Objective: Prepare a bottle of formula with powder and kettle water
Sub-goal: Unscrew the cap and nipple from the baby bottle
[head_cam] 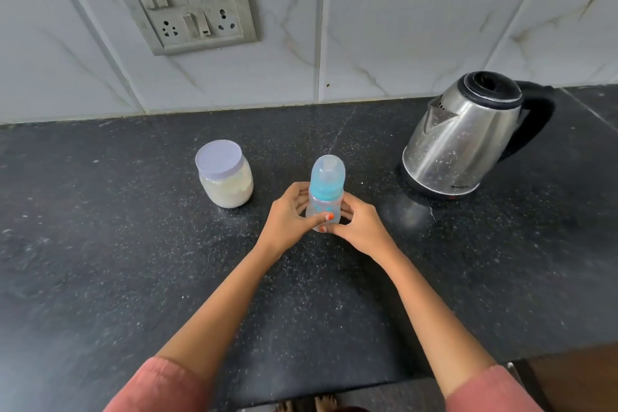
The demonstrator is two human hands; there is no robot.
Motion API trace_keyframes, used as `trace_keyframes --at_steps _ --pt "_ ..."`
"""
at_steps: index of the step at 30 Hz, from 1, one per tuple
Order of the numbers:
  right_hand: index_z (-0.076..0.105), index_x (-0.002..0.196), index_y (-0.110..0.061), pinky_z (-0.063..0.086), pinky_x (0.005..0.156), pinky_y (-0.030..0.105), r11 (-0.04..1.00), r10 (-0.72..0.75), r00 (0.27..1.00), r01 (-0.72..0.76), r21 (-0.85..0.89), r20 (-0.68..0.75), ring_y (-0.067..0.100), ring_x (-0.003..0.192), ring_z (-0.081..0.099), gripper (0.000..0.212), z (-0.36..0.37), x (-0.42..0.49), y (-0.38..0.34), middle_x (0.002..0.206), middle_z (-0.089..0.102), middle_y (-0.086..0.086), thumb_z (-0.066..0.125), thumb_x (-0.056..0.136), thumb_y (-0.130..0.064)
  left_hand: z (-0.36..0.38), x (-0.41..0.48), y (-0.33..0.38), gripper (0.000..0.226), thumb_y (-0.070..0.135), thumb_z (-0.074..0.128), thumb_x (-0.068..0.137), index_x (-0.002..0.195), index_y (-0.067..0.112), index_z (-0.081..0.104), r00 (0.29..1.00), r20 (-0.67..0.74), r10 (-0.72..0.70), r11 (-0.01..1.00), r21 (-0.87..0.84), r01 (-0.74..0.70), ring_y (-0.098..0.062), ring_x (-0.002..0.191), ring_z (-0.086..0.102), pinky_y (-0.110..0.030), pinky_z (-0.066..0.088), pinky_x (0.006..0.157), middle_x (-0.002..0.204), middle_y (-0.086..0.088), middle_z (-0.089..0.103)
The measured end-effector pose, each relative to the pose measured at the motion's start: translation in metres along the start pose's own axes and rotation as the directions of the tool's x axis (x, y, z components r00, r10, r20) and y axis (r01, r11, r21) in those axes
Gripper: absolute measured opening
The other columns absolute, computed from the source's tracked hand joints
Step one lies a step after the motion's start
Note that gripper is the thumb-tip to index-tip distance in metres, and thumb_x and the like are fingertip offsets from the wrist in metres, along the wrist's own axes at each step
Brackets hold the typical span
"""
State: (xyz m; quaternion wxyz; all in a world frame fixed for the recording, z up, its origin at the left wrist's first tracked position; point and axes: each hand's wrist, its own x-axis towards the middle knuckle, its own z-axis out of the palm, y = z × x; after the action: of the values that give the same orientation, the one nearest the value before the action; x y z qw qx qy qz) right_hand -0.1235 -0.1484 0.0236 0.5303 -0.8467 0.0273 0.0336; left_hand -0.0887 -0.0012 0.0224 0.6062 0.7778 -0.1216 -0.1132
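A clear baby bottle (326, 192) with a blue collar and a clear cap stands upright on the black counter (133, 261). My left hand (289, 219) grips its body from the left, thumb across the front. My right hand (359, 226) holds it from the right, fingers curled round the lower part. A plastic jar of pale powder (224, 174) with a white lid stands to the left of the bottle. A steel electric kettle (468, 137) with a black lid and handle sits on its base at the back right.
A tiled wall rises behind the counter, with a switch and socket panel (182, 2) at the upper left. The counter's front edge runs along the bottom, with floor and bare feet (309, 405) below it.
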Motion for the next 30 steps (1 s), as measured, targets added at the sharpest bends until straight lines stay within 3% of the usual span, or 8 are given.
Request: trace_keyframes --at_steps 12,17,21,30 --pt "0.051 0.125 -0.018 0.045 0.098 0.03 0.998 0.062 0.996 -0.062 0.003 0.065 0.011 0.113 0.054 0.061 0.015 -0.071 0.017 0.123 0.06 0.0 0.076 0.07 -0.01 0.019 -0.076 -0.017 0.062 0.007 0.08 0.065 0.114 0.015 0.044 0.995 0.036 -0.096 0.99 -0.097 0.099 -0.007 0.11 0.057 -0.021 0.047 0.093 0.119 0.0 0.058" --pt "0.053 0.122 -0.019 0.045 0.094 0.024 0.996 0.085 0.993 -0.085 0.003 0.084 0.008 0.107 0.056 0.059 0.019 -0.086 0.024 0.115 0.062 -0.004 0.077 0.069 -0.01 0.027 -0.093 -0.023 0.063 0.008 0.082 0.064 0.113 0.014 0.043 0.995 0.02 -0.095 0.994 -0.055 0.096 0.001 0.102 0.055 -0.011 0.046 0.087 0.112 0.007 0.056" --pt "0.054 0.119 -0.018 0.042 0.087 0.016 0.997 0.066 0.994 -0.064 -0.034 0.082 0.005 0.104 0.054 0.056 0.021 -0.091 0.025 0.107 0.059 -0.011 0.077 0.068 -0.012 0.031 -0.1 -0.027 0.063 0.009 0.082 0.064 0.114 0.014 0.044 0.997 -0.011 -0.074 0.997 -0.016 0.074 -0.003 0.104 0.055 -0.011 0.044 0.09 0.112 0.006 0.056" --pt "0.049 0.126 -0.015 0.037 0.091 0.022 0.985 0.093 0.986 -0.071 -0.16 0.138 0.012 0.115 0.049 0.064 0.02 -0.1 0.021 0.126 0.056 0.002 0.077 0.069 -0.013 0.033 -0.11 -0.033 0.066 0.011 0.08 0.067 0.126 0.013 0.049 1.0 0.002 -0.02 0.999 0.042 0.02 -0.002 0.106 0.054 -0.008 0.041 0.089 0.112 0.013 0.055"
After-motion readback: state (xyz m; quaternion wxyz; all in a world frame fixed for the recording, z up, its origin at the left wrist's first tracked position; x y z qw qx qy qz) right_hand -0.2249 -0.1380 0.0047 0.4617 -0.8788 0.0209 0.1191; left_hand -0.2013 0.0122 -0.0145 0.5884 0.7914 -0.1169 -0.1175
